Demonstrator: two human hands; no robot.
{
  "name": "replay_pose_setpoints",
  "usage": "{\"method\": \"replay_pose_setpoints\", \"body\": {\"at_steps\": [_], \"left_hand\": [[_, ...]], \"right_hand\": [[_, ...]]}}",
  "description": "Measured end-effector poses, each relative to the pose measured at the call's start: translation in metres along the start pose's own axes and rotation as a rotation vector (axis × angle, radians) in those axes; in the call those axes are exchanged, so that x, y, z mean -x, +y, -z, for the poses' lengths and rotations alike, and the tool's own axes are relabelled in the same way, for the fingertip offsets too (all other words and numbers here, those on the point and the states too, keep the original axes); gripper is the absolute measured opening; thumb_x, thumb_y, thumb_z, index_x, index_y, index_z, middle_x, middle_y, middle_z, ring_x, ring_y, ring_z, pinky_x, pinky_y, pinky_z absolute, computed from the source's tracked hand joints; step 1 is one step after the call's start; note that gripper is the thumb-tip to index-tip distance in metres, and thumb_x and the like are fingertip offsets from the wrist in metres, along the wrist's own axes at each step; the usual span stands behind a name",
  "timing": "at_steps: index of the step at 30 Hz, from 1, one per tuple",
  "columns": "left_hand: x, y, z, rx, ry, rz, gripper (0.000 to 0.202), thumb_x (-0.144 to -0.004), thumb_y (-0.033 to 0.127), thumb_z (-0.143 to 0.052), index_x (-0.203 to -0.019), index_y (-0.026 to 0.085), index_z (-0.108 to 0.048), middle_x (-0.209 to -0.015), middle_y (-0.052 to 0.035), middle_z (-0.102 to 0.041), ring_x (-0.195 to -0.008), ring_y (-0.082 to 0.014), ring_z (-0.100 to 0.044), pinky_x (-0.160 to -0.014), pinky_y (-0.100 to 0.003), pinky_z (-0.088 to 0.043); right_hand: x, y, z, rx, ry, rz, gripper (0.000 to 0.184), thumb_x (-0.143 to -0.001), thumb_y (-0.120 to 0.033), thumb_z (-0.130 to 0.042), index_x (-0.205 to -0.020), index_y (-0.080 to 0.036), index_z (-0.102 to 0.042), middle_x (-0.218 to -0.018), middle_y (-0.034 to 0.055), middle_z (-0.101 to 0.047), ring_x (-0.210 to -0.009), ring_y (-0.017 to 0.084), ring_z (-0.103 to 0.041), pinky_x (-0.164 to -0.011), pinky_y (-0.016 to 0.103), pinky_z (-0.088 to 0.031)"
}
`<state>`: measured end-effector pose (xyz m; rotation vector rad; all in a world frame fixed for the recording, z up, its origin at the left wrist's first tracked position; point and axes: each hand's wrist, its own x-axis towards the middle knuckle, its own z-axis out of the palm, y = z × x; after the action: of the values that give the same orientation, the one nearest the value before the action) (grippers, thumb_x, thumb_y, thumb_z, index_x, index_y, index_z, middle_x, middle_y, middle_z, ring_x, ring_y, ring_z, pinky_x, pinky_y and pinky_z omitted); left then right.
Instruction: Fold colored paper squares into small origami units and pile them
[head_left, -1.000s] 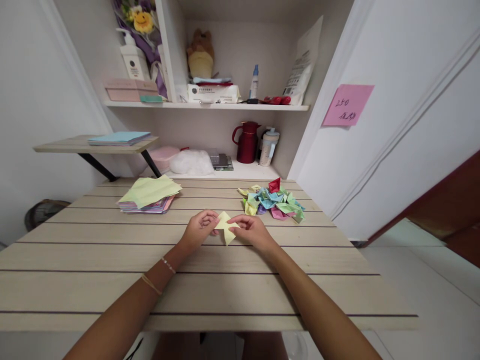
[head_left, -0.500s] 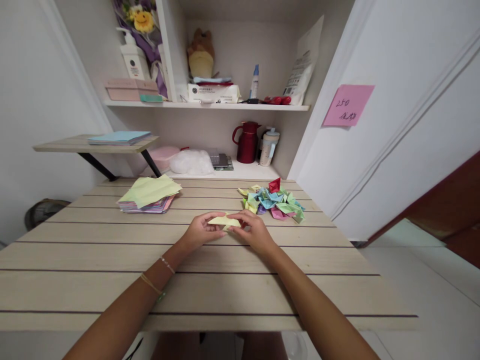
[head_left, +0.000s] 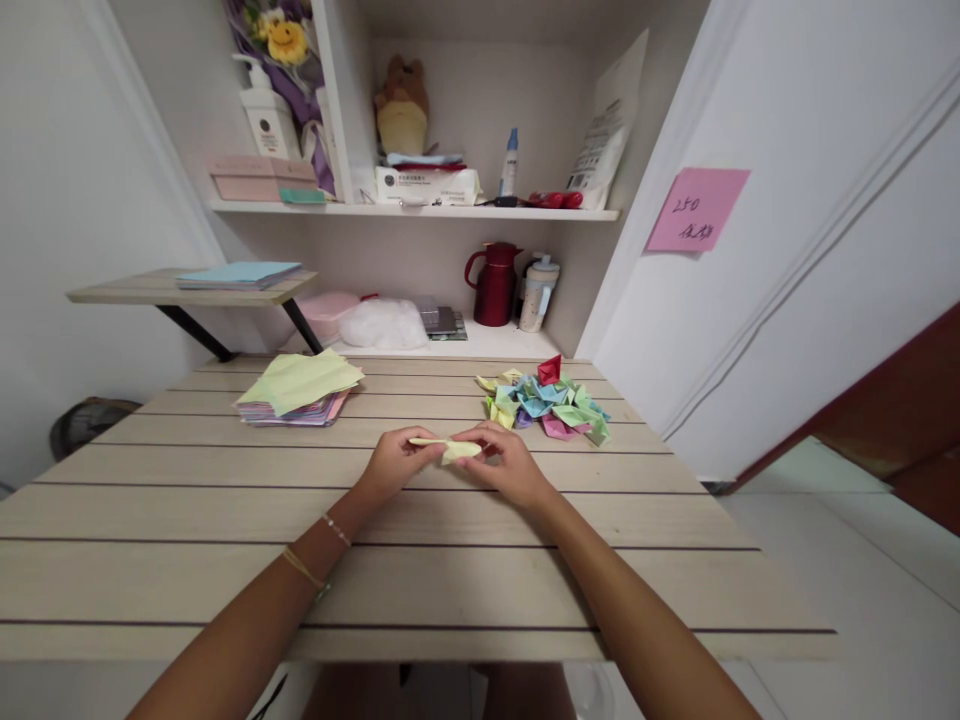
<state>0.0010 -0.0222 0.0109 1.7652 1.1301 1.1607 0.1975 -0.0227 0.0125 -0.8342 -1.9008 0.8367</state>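
Observation:
A small folded piece of pale yellow paper (head_left: 450, 448) is held just above the wooden table (head_left: 187, 520), seen nearly edge-on. My left hand (head_left: 394, 463) pinches its left end and my right hand (head_left: 506, 462) pinches its right end, both with fingers closed on it. Behind my right hand lies a heap of folded paper shapes (head_left: 547, 405) in green, blue, pink, purple and red. A stack of flat coloured sheets (head_left: 300, 390), yellow-green on top, lies at the back left of the table.
Behind the table an alcove holds a dark red jug (head_left: 493, 285), a lidded cup (head_left: 537, 292), a pink box and a white bag. A shelf above carries bottles and a plush toy. A small side shelf (head_left: 187, 288) juts out at left. A pink note (head_left: 696, 210) hangs on the right wall.
The yellow paper has turned from facing me as a pointed shape to lying almost flat and edge-on between my fingers. My hands have stayed in the same spot.

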Motion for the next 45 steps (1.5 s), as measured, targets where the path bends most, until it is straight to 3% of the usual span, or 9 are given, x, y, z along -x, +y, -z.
{"method": "replay_pose_setpoints", "body": {"at_steps": [4, 7, 12, 15, 24, 28, 32, 38, 45], "left_hand": [[0.001, 0.004, 0.000, -0.149, -0.001, -0.132, 0.022, -0.069, 0.037, -0.061, -0.067, 0.016, -0.068, -0.065, -0.0028, -0.056, -0.061, -0.0125, -0.050, -0.051, -0.021, -0.037], [0.001, 0.007, 0.000, -0.113, -0.061, -0.141, 0.023, -0.069, 0.038, -0.061, -0.069, 0.016, -0.069, -0.067, -0.0034, -0.055, -0.063, -0.0127, -0.050, -0.052, -0.021, -0.037], [0.005, 0.010, 0.000, 0.151, -0.312, 0.037, 0.034, -0.080, 0.040, -0.047, -0.089, 0.013, -0.066, -0.064, -0.0020, -0.056, -0.055, -0.0106, -0.050, -0.056, -0.023, -0.040], [0.006, 0.010, -0.003, 0.284, -0.402, 0.161, 0.036, -0.077, 0.038, -0.052, -0.101, 0.013, -0.060, -0.070, -0.0031, -0.060, -0.056, -0.0108, -0.053, -0.059, -0.026, -0.043], [0.006, 0.002, -0.012, 0.324, -0.312, 0.223, 0.038, -0.066, 0.031, -0.065, -0.099, 0.012, -0.057, -0.064, 0.0005, -0.058, -0.054, -0.0098, -0.054, -0.057, -0.024, -0.045], [0.008, 0.005, -0.011, 0.181, -0.327, 0.154, 0.030, -0.072, 0.035, -0.059, -0.092, 0.013, -0.059, -0.063, -0.0010, -0.060, -0.056, -0.0113, -0.055, -0.058, -0.025, -0.045], [0.010, 0.013, -0.009, -0.099, -0.339, -0.006, 0.025, -0.078, 0.037, -0.049, -0.076, 0.014, -0.060, -0.063, -0.0014, -0.059, -0.057, -0.0115, -0.052, -0.055, -0.022, -0.040], [0.009, 0.016, -0.008, -0.414, -0.294, -0.244, 0.023, -0.082, 0.033, -0.044, -0.074, 0.017, -0.057, -0.066, -0.0008, -0.053, -0.061, -0.0126, -0.047, -0.059, -0.023, -0.036], [0.012, 0.012, -0.010, -0.602, -0.298, -0.317, 0.018, -0.082, 0.030, -0.044, -0.075, 0.018, -0.055, -0.069, -0.0008, -0.051, -0.061, -0.0131, -0.046, -0.058, -0.024, -0.035]], "right_hand": [[-0.002, 0.005, 0.000, -0.004, 0.044, -0.015, 0.022, -0.075, -0.037, -0.058, -0.086, -0.019, -0.066, -0.078, 0.0048, -0.055, -0.069, 0.016, -0.050, -0.056, 0.026, -0.040], [-0.003, 0.007, 0.002, -0.001, 0.083, -0.011, 0.022, -0.077, -0.037, -0.056, -0.080, -0.018, -0.066, -0.071, 0.0030, -0.053, -0.066, 0.015, -0.048, -0.056, 0.026, -0.037], [-0.003, 0.006, 0.005, 0.006, 0.064, 0.007, 0.020, -0.079, -0.035, -0.053, -0.079, -0.019, -0.065, -0.075, 0.0031, -0.053, -0.069, 0.015, -0.048, -0.062, 0.026, -0.037], [-0.003, 0.007, 0.003, -0.042, 0.054, 0.000, 0.019, -0.080, -0.034, -0.052, -0.082, -0.018, -0.063, -0.079, 0.0035, -0.054, -0.071, 0.015, -0.049, -0.064, 0.026, -0.039], [-0.003, 0.015, -0.005, -0.178, 0.059, -0.139, 0.034, -0.075, -0.037, -0.056, -0.105, -0.021, -0.056, -0.094, 0.0047, -0.055, -0.070, 0.013, -0.049, -0.062, 0.025, -0.042], [-0.002, 0.015, -0.008, -0.177, 0.110, -0.156, 0.031, -0.072, -0.035, -0.059, -0.098, -0.020, -0.053, -0.090, 0.0032, -0.053, -0.062, 0.011, -0.047, -0.054, 0.023, -0.039], [-0.001, 0.014, -0.010, -0.014, 0.183, -0.115, 0.020, -0.068, -0.031, -0.063, -0.079, -0.019, -0.053, -0.072, -0.0012, -0.049, -0.054, 0.010, -0.040, -0.050, 0.022, -0.035], [0.001, 0.008, -0.014, -0.067, 0.025, -0.107, 0.015, -0.075, -0.032, -0.056, -0.079, -0.018, -0.053, -0.059, -0.0033, -0.046, -0.053, 0.011, -0.042, -0.048, 0.021, -0.034], [0.003, 0.005, -0.016, -0.065, -0.034, -0.136, 0.025, -0.073, -0.042, -0.058, -0.071, -0.018, -0.051, -0.058, -0.0028, -0.049, -0.051, 0.010, -0.042, -0.047, 0.021, -0.034]]}}
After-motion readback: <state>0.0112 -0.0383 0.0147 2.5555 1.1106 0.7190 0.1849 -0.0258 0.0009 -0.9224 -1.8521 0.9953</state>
